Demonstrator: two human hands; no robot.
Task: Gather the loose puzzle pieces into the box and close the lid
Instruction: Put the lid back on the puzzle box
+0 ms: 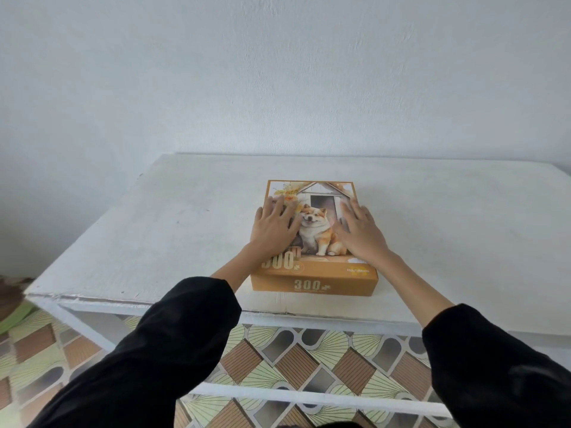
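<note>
An orange puzzle box [313, 284] stands near the front edge of the white table [154, 230], its lid on. The lid [315, 233] shows a sitting dog before a kennel and the number 300. My left hand [275, 228] lies flat on the lid's left half, fingers spread. My right hand [360, 231] lies flat on the lid's right half, fingers spread too. Neither hand grips anything. No loose puzzle pieces show on the table.
A plain white wall [278, 72] rises behind the table. Below the table's front edge lies a patterned tile floor [293, 359]. A green and brown object [12, 304] sits at the far left edge.
</note>
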